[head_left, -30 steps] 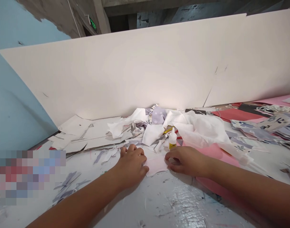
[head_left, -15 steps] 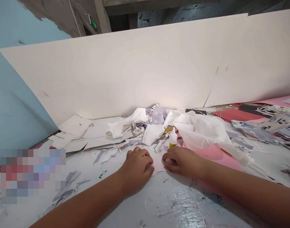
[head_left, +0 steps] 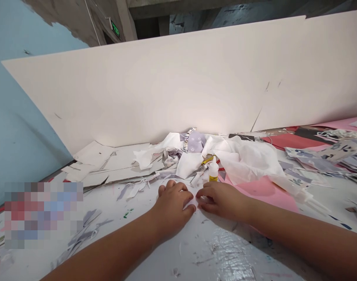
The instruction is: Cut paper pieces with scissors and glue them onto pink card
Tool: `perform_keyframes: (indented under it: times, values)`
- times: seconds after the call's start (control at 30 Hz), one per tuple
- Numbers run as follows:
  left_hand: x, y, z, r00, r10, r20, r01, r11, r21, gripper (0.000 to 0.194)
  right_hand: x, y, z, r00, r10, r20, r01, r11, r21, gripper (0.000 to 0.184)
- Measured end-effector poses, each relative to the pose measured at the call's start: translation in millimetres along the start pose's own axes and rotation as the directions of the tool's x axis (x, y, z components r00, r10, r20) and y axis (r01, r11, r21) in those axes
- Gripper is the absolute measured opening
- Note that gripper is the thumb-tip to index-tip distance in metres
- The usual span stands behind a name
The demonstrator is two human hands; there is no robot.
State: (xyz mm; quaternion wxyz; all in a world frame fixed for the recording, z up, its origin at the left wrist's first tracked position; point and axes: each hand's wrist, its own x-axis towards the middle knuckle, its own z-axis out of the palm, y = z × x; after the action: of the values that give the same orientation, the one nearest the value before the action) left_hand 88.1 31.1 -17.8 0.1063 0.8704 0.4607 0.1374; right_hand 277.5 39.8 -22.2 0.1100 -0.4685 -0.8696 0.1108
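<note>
My left hand lies palm down on the white, paint-flecked table, its fingers curled over a small pale pink piece. My right hand is just right of it, fingertips pinched on the same piece. The two hands almost touch, so only a sliver of the piece shows between them. A small white glue bottle with a yellow label stands upright just behind my right hand.
A heap of white and printed scraps lies behind the hands, against a tall white board. A pink sheet lies under my right forearm. Flat white card offcuts lie at the back left, printed pieces at the right.
Both hands have closed in on each other over the pink piece, which showed plainly between them a second ago and is now almost covered.
</note>
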Motion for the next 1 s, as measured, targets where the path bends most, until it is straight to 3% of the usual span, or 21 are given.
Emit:
perform_keyframes:
  times: [0.37, 0.7, 0.9, 1.0]
  values:
    - [-2.2, -5.7, -1.0, 0.999, -0.049, 0.015, 0.050, 0.994, -0.094, 0.020, -3.9, 3.8, -9.3, 0.994, 0.094, 0.056, -0.095, 0.995, 0.026, 0.030]
    - [0.9, -1.0, 2.5, 0.999, -0.022, 0.029, 0.023, 0.999, -0.040, 0.023, -0.2, -1.1, -2.4, 1.000, 0.001, 0.012, -0.001, 1.000, -0.009, 0.028]
    - [-0.5, -5.9, 0.8, 0.995, -0.072, 0.063, 0.074, 0.997, -0.021, 0.029, -1.4, 2.6, -6.2, 0.998, 0.053, 0.043, -0.053, 0.999, 0.002, 0.035]
    - [-3.3, -11.3, -1.6, 0.984, -0.148, 0.099, 0.153, 0.987, -0.053, 0.034, -2.9, 5.8, -10.8, 0.994, 0.085, 0.074, -0.088, 0.995, 0.043, 0.035]
